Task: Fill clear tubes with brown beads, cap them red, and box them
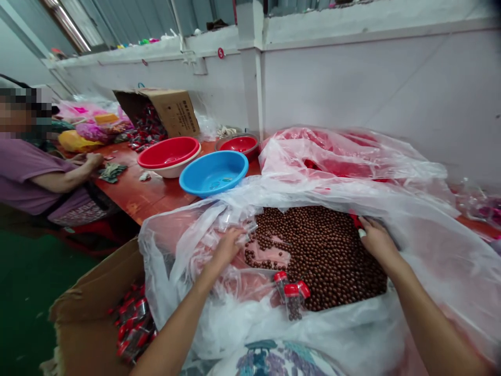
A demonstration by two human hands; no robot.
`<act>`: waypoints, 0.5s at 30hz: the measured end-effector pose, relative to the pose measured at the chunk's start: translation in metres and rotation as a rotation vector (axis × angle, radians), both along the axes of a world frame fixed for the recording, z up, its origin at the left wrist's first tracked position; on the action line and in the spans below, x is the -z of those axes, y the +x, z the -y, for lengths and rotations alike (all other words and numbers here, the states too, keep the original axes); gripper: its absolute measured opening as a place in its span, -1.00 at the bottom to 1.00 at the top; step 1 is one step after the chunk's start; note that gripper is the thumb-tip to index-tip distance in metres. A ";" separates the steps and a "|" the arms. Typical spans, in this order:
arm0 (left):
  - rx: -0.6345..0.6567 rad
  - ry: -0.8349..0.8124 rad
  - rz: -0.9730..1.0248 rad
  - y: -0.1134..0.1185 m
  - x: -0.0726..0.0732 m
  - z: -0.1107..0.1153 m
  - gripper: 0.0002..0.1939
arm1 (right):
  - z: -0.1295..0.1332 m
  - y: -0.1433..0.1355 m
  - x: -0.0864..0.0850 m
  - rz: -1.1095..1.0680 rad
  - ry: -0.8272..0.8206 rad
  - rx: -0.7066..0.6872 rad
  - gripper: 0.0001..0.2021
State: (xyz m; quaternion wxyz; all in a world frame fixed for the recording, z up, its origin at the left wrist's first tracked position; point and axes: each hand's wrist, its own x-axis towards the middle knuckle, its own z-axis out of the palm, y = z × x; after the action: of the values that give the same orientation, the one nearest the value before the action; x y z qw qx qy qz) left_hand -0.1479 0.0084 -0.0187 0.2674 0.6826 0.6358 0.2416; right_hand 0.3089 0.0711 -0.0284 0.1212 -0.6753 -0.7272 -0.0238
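Observation:
My left hand (228,248) closes its fingers on a clear plastic jar (247,230), beside other clear jars on the pinkish sheet. My right hand (376,240) pinches a red cap (355,219) at the far right edge of a heap of small brown balls (324,250). The heap lies in a hollow lined with translucent plastic sheeting (258,324). Several small jars with red caps (292,303) rest together at the heap's near edge; brown balls show inside the front one.
An open carton (86,308) of red-capped jars stands low at left. A blue basin (213,172), a red basin (169,152) and another carton (172,112) sit on the red table (133,198). Plastic-covered red items (344,151) lie behind the heap. A co-worker (43,177) sits at far left.

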 end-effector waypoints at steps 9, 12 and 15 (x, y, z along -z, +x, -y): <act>0.263 -0.104 0.079 0.032 0.016 -0.017 -0.75 | -0.005 -0.009 0.012 0.046 0.059 0.034 -0.49; 0.308 -0.154 0.107 0.044 0.015 -0.025 -0.76 | 0.002 -0.009 0.010 0.051 0.035 -0.007 -0.55; 0.338 -0.195 0.140 0.062 0.018 -0.031 -0.68 | 0.012 -0.008 0.005 0.030 0.040 -0.022 -0.59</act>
State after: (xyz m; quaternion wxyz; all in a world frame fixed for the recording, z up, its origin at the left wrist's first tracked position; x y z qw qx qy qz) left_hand -0.0864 0.0392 -0.0364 0.4125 0.7320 0.5125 0.1773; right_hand 0.3008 0.0587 -0.0335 0.1240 -0.6641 -0.7358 -0.0471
